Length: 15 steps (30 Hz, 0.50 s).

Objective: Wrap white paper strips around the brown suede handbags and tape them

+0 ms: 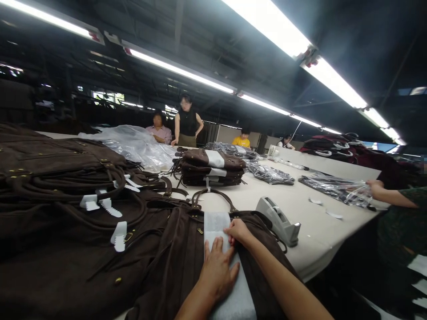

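A dark brown bag [187,249] lies in front of me, its round handle standing up at the far side. A white paper strip [216,222] runs lengthwise over it. My left hand [218,266] presses on the strip with its fingers spread. Just right of it, my right hand [238,233] is closed, thumb and fingers pinched at the strip's right edge; what it pinches is too small to make out. A grey tape dispenser [278,220] stands on the table to the right of the bag.
Brown bags [63,164] with white tags pile up at left. Folded bags [213,166] are stacked ahead, near clear plastic [133,144]. On the right, a person's hand [375,189] touches a plastic-wrapped bag [340,189] on the white table [310,226]. Other people are farther back.
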### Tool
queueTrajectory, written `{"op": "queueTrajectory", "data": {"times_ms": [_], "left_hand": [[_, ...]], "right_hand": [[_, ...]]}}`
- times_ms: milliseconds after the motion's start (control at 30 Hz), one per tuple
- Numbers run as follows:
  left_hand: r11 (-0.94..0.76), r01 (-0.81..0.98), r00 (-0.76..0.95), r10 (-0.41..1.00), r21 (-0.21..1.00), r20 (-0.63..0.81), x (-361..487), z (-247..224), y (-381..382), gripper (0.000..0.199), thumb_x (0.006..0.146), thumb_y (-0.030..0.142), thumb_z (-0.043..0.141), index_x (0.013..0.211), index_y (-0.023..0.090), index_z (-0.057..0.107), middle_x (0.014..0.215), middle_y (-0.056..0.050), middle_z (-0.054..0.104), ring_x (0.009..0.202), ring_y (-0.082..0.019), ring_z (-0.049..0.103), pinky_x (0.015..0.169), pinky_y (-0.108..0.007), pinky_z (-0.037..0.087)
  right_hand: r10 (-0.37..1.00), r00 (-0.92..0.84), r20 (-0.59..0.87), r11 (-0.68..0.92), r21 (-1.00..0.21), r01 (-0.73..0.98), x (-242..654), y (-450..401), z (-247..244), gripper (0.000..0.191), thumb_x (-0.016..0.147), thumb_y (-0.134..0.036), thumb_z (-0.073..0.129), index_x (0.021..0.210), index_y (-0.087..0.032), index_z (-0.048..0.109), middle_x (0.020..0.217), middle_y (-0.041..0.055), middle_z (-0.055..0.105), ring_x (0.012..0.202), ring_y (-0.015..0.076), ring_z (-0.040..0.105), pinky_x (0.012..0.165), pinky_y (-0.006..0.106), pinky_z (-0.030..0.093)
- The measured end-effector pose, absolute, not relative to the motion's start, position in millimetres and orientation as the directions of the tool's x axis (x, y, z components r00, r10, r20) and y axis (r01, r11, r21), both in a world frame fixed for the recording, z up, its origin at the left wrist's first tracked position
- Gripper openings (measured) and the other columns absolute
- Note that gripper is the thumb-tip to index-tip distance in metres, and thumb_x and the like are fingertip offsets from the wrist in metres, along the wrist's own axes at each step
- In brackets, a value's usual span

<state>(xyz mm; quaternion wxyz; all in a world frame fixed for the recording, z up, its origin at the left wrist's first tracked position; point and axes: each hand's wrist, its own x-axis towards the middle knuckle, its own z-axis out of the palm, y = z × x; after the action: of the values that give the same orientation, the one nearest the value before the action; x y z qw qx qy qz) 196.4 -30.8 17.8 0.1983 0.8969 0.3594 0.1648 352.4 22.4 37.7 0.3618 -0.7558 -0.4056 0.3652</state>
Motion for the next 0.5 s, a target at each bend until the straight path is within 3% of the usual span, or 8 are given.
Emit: {"op": "queueTrajectory", "data": {"times_ms": [200,300,400,500], "left_hand": [[-0.67,0.585,0.685,0.71,0.458,0.165,195.8,19.3,-31.7,0.053,0.088,0.052,0.036,0.136,0.031,0.046,0.147,-0.014,0.04,0.142,-0.031,0.026,0.115,-0.056,0.006],[-0.669,0.609,0.68,0.717,0.427,0.153,197.5,24.8,-32.9,0.05,0.088,0.047,0.038,0.134,0.029,0.049,0.145,-0.016,0.043,0.141,-0.031,0.028,0.115,-0.057,0.009],[-0.676,0.637,0.687,0.716,0.371,0.125,200.5,29.2,-33.3,0.047,0.088,0.043,0.038,0.128,0.025,0.056,0.144,-0.017,0.044,0.141,-0.031,0.029,0.115,-0.056,0.013],[-0.683,0.672,0.691,0.718,0.288,0.089,204.4,24.0,-26.4,0.049,0.087,0.042,0.037,0.128,0.023,0.057,0.144,-0.017,0.045,0.14,-0.031,0.031,0.114,-0.057,0.016]], "right_hand": [[0.91,0.312,-0.274,-0.394,-0.809,0.437,354.7,-6.0,27.7,0.03,0.077,-0.019,0.065,0.062,-0.023,0.04,0.029,-0.0067,0.046,0.026,0.0113,0.042,0.031,0.017,0.025],[0.919,0.277,-0.279,-0.379,-0.818,0.433,368.6,-31.5,30.1,0.025,0.076,-0.023,0.066,0.064,-0.022,0.044,0.033,-0.0061,0.049,0.028,0.0114,0.045,0.032,0.017,0.026],[0.889,0.452,-0.075,-0.303,-0.835,0.459,416.7,-56.3,53.8,0.017,0.079,-0.031,0.063,0.073,-0.02,0.052,0.051,-0.0026,0.062,0.038,0.0114,0.053,0.039,0.019,0.037],[0.685,0.711,0.157,-0.332,-0.802,0.496,492.0,-78.9,89.4,0.016,0.087,-0.036,0.053,0.086,-0.02,0.057,0.079,0.0026,0.069,0.064,0.0128,0.063,0.057,0.021,0.045]]}}
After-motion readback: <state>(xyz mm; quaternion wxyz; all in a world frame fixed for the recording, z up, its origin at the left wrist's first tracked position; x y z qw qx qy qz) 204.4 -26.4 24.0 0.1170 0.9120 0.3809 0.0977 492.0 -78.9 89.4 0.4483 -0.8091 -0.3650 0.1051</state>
